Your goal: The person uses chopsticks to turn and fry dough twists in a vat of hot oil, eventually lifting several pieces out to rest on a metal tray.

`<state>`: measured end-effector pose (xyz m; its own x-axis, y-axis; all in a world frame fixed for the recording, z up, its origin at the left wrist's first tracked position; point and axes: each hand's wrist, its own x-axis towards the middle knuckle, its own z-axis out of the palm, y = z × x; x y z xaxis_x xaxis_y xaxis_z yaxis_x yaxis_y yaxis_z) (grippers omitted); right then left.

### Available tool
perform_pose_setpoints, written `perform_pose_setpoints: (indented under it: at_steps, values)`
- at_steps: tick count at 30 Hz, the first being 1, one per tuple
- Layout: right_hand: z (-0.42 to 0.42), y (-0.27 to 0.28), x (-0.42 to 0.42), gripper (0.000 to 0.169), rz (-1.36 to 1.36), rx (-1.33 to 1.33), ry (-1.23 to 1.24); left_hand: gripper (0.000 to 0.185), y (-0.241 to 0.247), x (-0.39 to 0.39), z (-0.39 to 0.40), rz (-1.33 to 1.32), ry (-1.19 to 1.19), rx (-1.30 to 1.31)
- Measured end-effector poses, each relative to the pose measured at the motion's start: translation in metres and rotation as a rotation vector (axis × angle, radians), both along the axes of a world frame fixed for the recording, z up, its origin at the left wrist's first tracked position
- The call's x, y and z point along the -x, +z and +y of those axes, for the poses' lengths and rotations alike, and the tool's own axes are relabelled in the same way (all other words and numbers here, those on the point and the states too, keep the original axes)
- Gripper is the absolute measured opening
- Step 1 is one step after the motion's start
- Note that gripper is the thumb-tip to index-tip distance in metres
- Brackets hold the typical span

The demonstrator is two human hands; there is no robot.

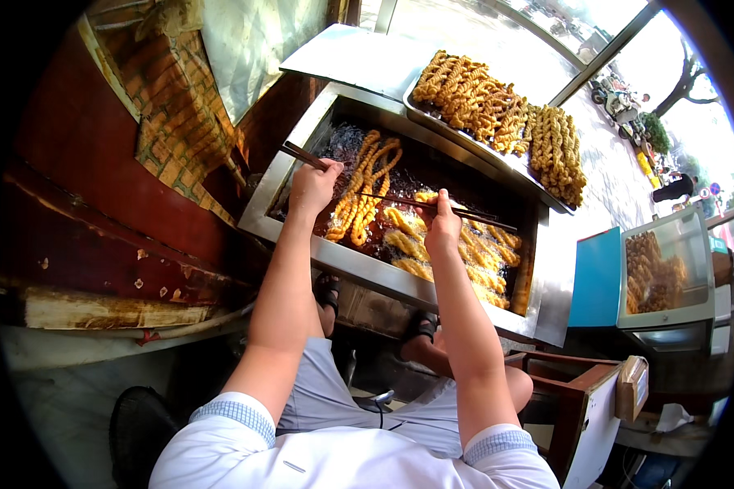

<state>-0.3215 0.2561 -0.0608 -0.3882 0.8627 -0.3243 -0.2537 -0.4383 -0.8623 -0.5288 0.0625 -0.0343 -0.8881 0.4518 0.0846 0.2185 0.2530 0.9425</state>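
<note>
My left hand [312,188] grips dark chopsticks [303,154] above the left end of a metal-rimmed deep fryer [367,264]. Just right of it, long looped dough twists [367,183] lie in the dark bubbling oil [376,235]. Another pair of dark chopsticks [477,215] is held in my right hand [441,226], over the fryer's right half. Their thin tips point left and reach the looped dough; whether they pinch it I cannot tell. Several shorter golden twists [480,263] float in foaming oil around and below my right hand, which partly hides them.
Behind the fryer, a metal tray [425,116] holds stacked fried twists [471,98]. A glass-fronted case [667,269] with more twists stands at right. Nearer sits a wooden frame [587,385] with a cardboard box [633,388]. A brick-patterned sheet [177,122] covers part of the left side.
</note>
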Motion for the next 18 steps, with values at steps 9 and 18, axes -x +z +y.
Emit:
perform_pose_setpoints:
  at_steps: [9,18]
  values:
    - [0.001,0.018,-0.037,0.031,0.140,-0.108,-0.027,0.028,0.016,-0.011,-0.006,-0.254,-0.041,-0.369]
    - [-0.001,0.072,-0.122,0.031,0.229,-0.281,-0.147,0.024,0.058,-0.068,0.005,-0.300,-0.243,-0.455]
